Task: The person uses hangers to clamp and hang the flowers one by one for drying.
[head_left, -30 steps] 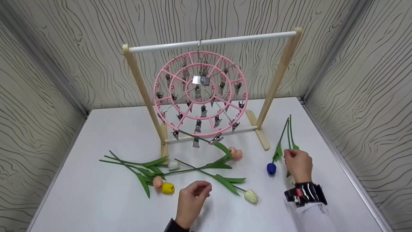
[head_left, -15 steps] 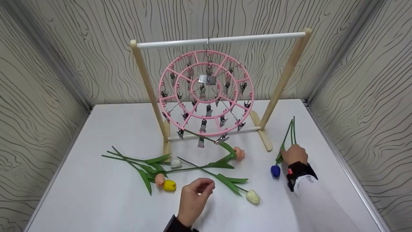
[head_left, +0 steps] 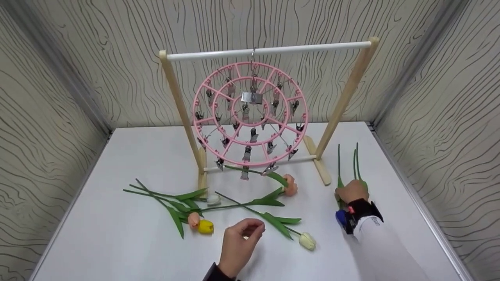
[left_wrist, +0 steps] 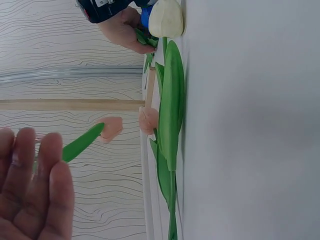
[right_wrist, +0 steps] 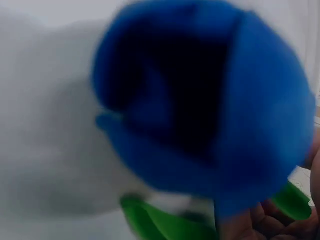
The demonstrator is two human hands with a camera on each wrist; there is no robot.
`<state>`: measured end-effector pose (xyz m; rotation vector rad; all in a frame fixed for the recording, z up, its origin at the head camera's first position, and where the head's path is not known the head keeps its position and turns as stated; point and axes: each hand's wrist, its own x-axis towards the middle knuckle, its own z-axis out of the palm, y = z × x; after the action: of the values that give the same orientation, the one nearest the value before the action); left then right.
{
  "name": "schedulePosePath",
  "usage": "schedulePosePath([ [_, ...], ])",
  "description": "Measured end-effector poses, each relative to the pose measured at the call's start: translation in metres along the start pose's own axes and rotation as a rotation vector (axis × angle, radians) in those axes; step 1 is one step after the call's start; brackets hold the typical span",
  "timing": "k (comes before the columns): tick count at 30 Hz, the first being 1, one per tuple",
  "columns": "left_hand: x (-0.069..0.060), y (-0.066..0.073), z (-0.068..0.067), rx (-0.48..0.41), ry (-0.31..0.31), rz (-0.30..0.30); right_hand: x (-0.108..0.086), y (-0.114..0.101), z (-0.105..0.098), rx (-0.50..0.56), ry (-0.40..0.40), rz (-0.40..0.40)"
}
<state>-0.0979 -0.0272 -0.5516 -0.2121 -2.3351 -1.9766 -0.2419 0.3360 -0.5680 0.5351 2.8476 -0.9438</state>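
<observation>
My right hand (head_left: 353, 191) grips a blue tulip (head_left: 341, 217) by its leafy stem at the right of the table. In the right wrist view the blue tulip flower (right_wrist: 265, 95) fills most of the picture, with curled fingers (right_wrist: 290, 225) behind it. Two more stems (head_left: 356, 162) lie just right of the gripped one; their flowers are hidden in the head view. My left hand (head_left: 241, 244) hovers over the front middle, loosely curled and holding nothing. Nearest to it lies a cream tulip (head_left: 307, 241). In the left wrist view its fingers (left_wrist: 55, 185) are apart from the flowers.
A pink round clip hanger (head_left: 250, 162) hangs from a wooden stand (head_left: 347, 97) with a white bar. A peach tulip (head_left: 290, 185) slants below its rim, seemingly hanging from a clip. Left lie yellow (head_left: 205, 226), peach (head_left: 193, 219) and white (head_left: 213, 200) tulips, stems crossed.
My right hand has gone down to the stems and taken hold of the blue tulip. Its stem has swung left, apart from the other two. My left hand has barely moved.
</observation>
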Motion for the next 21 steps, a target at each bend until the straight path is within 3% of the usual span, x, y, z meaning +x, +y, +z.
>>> schedulePosePath([
  [4,0.001,0.002,0.002,-0.007,-0.016,-0.030,-0.010,0.004,0.003,0.146,-0.038,0.047],
  [9,0.004,0.001,0.005,-0.002,-0.037,-0.054,-0.041,0.005,0.004,0.239,-0.042,0.062],
  [21,0.011,0.006,0.004,0.009,-0.057,-0.103,-0.120,-0.020,0.009,0.287,0.144,-0.102],
])
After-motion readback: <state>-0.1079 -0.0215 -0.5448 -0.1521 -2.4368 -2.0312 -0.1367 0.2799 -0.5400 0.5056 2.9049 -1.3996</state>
